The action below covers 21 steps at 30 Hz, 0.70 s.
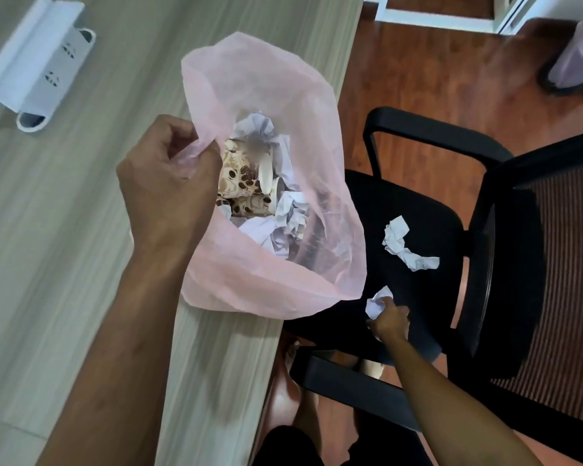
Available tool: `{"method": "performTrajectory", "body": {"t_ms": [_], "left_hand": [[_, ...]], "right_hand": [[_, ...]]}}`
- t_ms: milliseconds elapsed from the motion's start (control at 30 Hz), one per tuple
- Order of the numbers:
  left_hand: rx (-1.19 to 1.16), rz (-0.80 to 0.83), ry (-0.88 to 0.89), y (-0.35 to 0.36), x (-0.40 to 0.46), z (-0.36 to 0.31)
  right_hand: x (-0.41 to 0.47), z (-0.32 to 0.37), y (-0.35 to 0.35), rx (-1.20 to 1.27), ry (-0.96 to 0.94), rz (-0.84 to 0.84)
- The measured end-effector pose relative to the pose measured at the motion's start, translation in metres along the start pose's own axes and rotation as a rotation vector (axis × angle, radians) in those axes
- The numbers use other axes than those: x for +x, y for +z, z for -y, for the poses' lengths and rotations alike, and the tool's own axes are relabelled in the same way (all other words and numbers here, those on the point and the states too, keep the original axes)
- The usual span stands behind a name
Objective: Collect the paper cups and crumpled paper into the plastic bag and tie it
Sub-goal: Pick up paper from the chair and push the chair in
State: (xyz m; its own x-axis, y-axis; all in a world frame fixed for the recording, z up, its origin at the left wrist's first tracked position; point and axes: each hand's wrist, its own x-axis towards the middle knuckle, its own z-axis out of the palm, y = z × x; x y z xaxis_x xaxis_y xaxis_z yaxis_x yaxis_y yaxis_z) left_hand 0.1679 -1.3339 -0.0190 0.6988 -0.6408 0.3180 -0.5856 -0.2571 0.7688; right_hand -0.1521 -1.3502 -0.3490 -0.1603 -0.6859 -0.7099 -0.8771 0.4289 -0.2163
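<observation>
arms: bare, no sleeves | hands: bare, no gloves | lower body: dark garment, blurred

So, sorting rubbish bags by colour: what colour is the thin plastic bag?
Translucent pale pink plastic bag, seen in the head view.

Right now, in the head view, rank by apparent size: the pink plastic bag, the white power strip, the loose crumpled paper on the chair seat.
1. pink plastic bag
2. white power strip
3. loose crumpled paper, though it lies farther from the camera
</observation>
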Motion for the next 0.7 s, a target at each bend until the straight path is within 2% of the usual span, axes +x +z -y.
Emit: {"method": "performTrajectory", "body": {"t_ms": [167, 300, 433, 567, 700], "left_hand": [[0.018, 0.002, 0.032, 0.002, 0.000, 0.004], [0.044, 0.008, 0.034, -0.002, 0.002, 0.005], [0.034, -0.019, 0.004, -0.008, 0.001, 0.003], [0.030, -0.045, -0.024, -0.021, 0.005, -0.004], [0.028, -0.100, -0.085, -0.038, 0.015, -0.009]], "right_hand": [[0.004, 0.004, 0.006, 0.028, -0.057, -0.126], [0.004, 0.008, -0.001, 0.081, -0.103, -0.151], [-0.011, 0.021, -0.010, 0.253, -0.070, -0.151], [-0.037, 0.053, -0.038, 0.437, -0.142, -0.179], [-0.075, 0.109, -0.095, 0.657, -0.244, -0.291]]}}
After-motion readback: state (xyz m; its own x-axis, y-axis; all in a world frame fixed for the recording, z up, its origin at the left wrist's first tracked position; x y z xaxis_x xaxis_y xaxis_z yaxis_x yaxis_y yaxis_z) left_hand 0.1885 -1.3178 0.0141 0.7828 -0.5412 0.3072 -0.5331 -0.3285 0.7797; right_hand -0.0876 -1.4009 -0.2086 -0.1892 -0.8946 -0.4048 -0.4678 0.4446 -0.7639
